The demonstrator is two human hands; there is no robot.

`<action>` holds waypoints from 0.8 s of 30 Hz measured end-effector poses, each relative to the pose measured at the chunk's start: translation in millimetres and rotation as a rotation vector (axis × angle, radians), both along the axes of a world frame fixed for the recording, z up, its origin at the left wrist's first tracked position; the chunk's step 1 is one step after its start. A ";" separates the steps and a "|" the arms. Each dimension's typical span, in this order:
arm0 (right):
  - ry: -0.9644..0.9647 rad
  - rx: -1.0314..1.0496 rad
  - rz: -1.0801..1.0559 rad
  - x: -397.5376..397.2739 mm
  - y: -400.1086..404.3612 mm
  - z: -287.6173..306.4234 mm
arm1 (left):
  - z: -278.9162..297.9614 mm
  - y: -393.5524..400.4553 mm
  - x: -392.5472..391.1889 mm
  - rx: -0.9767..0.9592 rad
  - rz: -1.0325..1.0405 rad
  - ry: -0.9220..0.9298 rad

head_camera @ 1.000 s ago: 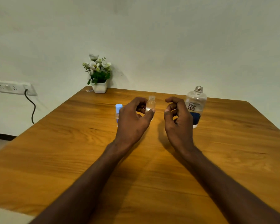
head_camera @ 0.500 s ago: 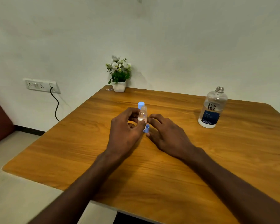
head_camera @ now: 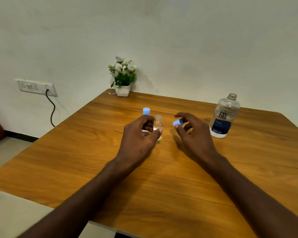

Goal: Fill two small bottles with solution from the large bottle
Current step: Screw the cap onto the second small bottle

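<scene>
A capped small bottle (head_camera: 146, 112) is standing on the table (head_camera: 86, 152), mostly hidden behind the left hand (head_camera: 139, 134). That hand is gripping the open small bottle (head_camera: 158, 125) between thumb and fingers, upright, its base on or just above the wood — some clear liquid is showing inside. The right hand (head_camera: 193, 133) is pinching a blue cap (head_camera: 177, 122) near the open neck. The large bottle (head_camera: 223, 115) is standing uncapped at the right, well apart. Likely risks: a cap brought on tilted may cross-thread or tip the light bottle, spilling solution — a backward-swinging right arm could knock the open large bottle.
</scene>
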State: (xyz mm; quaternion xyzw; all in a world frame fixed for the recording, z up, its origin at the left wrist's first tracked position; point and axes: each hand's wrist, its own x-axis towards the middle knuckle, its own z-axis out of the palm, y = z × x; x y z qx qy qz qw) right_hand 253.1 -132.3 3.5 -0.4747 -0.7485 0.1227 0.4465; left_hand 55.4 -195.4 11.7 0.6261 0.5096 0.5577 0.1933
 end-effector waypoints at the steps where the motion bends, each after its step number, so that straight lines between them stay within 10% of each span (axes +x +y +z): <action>1: 0.063 -0.033 -0.025 7.9 2.1 2.6 | 0.5 4.3 4.9 -0.006 -0.015 0.003; 24: 0.592 0.081 -0.038 18.0 4.1 20.3 | -10.5 73.5 65.7 -0.036 -0.156 0.054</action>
